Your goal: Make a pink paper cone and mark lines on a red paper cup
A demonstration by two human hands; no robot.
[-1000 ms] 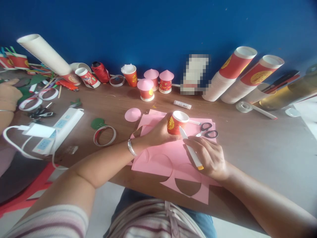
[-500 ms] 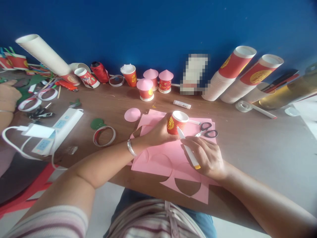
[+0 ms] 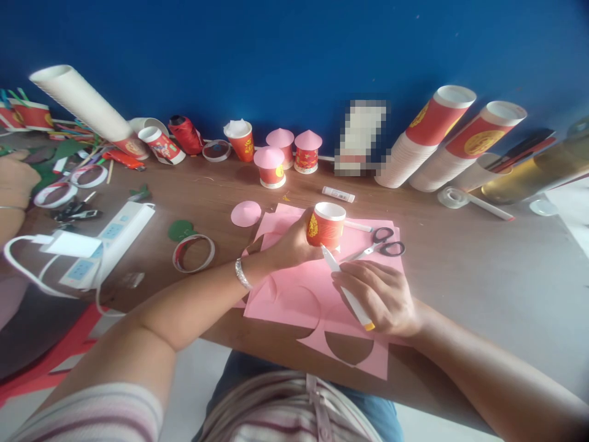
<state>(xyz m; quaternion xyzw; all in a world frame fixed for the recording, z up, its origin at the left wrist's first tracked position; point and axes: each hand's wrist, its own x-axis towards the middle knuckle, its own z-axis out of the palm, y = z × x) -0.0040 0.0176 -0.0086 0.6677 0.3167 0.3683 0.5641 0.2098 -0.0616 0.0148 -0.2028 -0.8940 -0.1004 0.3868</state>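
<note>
My left hand (image 3: 299, 240) is wrapped round the left side of a red paper cup (image 3: 327, 228) with a yellow print and white rim, held upright above pink paper. In my right hand (image 3: 381, 294) is a white craft knife (image 3: 352, 294) with a yellow end. Its pointed tip is at the lower front of the cup. Thin lines show on the cup's front. Beneath both hands lie pink paper sheets (image 3: 289, 301) with round cut-outs. Scissors (image 3: 385, 241) with dark handles rest on the paper, just right of the cup.
Pink-topped cups (image 3: 269, 166) stand at the back, near a glue stick (image 3: 338, 194) and a pink paper cone (image 3: 246, 213). Tall cup stacks (image 3: 435, 132) lean at the right. A power strip (image 3: 110, 242) and tape roll (image 3: 193, 253) lie left. Another person's hand (image 3: 18, 178) is at far left.
My left hand has turned and shifted the cup slightly left. The knife tip has moved down and left, from the cup's front to near its lower edge.
</note>
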